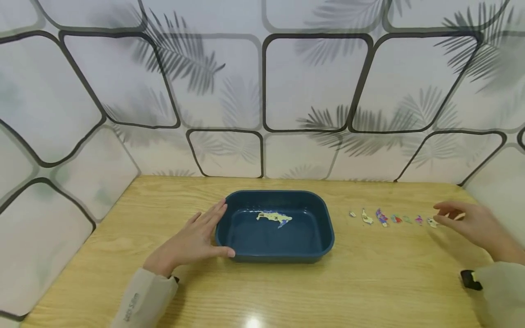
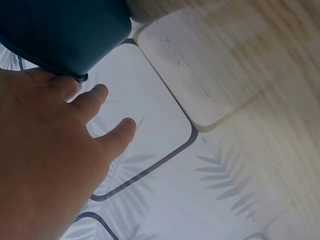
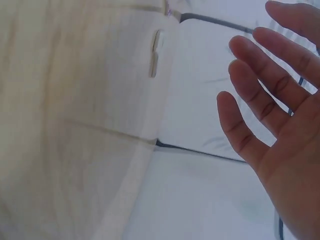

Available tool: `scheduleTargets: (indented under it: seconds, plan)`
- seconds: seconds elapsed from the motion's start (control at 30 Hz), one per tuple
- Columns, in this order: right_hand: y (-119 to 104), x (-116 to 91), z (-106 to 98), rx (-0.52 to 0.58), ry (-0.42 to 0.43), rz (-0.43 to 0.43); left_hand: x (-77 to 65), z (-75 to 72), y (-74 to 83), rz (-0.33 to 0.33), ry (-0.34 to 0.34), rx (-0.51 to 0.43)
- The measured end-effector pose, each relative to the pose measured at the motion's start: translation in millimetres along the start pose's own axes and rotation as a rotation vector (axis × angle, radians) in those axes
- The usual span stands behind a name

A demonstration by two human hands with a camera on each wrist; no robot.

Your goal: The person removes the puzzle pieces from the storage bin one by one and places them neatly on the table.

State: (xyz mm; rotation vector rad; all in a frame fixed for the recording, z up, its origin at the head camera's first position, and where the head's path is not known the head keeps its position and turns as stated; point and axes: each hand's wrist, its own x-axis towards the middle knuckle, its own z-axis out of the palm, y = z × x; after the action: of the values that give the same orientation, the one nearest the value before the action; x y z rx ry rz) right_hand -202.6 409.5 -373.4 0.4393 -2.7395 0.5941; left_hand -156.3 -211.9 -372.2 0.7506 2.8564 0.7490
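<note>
A dark blue rectangular basin (image 1: pixel 275 260) stands on the wooden table, with a flat cream cut-out with a blue tip (image 1: pixel 274 217) lying inside. My left hand (image 1: pixel 197 239) rests against the basin's left side, its fingers stretched along the rim and the thumb at the front left corner. In the left wrist view, part of the basin (image 2: pixel 65 35) shows above the fingers. At the right, my right hand (image 1: pixel 476 225) hovers by a small pale cut-out (image 1: pixel 432 222). The right wrist view shows this hand's fingers (image 3: pixel 247 87) spread, with nothing held in sight.
Between basin and right hand runs a row of several small flat cut-outs, among them a purple and red one (image 1: pixel 382 217), a cream one (image 1: pixel 367 217) and a pink one (image 1: pixel 419 220). A patterned wall covering (image 1: pixel 303 155) borders the table's back and sides.
</note>
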Motion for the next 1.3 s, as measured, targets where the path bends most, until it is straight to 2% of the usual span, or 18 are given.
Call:
scheduleTargets:
  seconds: [0.17, 0.4, 0.67, 0.77, 1.1, 1.3]
  plan:
    - [-15.2, 10.1, 6.1, 0.019, 0.009, -0.065, -0.4, -1.3, -1.9, 0.002, -0.002, -0.018]
    - [-54.5, 31.8, 18.9, -0.028, -0.064, -0.201, -8.2, -3.8, -5.7, -0.02, 0.014, -0.018]
    - [-97.2, 45.9, 41.4, 0.029, -0.02, -0.474, -7.0, -3.0, -4.4, -0.016, 0.01, -0.015]
    - [-112.4, 49.9, 49.0, 0.067, -0.014, -0.538, -4.4, -1.8, -3.9, -0.006, 0.007, -0.019]
    - [-181.7, 84.7, 53.1, 0.055, -0.232, -0.575, 0.2, 0.1, -3.0, 0.007, -0.005, -0.018]
    - [-208.0, 105.2, 52.5, 0.048, -0.295, -0.645, 0.7, -1.2, -2.4, 0.01, -0.007, -0.021]
